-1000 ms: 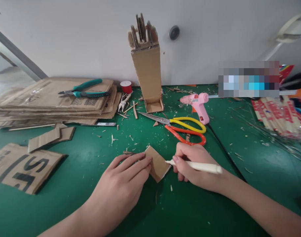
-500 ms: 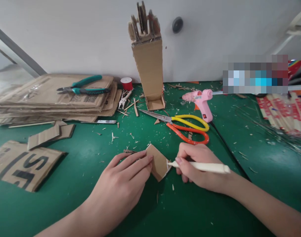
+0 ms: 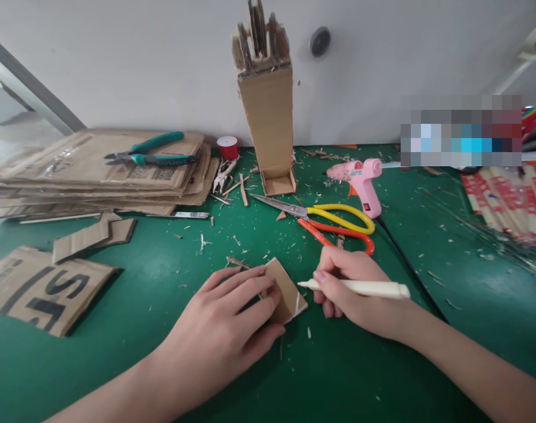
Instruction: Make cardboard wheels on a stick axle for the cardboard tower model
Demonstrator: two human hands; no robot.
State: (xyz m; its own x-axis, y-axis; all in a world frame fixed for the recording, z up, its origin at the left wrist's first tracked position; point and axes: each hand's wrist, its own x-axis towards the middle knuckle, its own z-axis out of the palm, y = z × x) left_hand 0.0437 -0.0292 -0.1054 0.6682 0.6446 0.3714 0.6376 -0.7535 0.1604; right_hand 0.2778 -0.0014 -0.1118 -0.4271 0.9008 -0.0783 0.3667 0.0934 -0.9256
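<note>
My left hand (image 3: pixel 226 329) lies with its fingers pressed flat on a small brown cardboard piece (image 3: pixel 289 289) on the green table. A white line runs near that piece's right edge. My right hand (image 3: pixel 351 291) is closed around a white marker pen (image 3: pixel 360 287), whose tip hovers just right of the cardboard piece. Yellow-and-orange scissors (image 3: pixel 329 222) lie just behind my right hand.
A tall cardboard tower (image 3: pixel 269 111) stands at the back wall. A pink glue gun (image 3: pixel 359 179) lies to its right, its black cord running forward. Stacked cardboard sheets (image 3: pixel 74 182) carry teal pliers (image 3: pixel 151 154) at left. A red spool (image 3: pixel 228 148), printed cardboard (image 3: pixel 43 288) and packed sticks (image 3: pixel 509 202) are around.
My left hand has slid further over the cardboard piece and turned it a little. The pen tip has lifted off its edge, and a white line now shows there.
</note>
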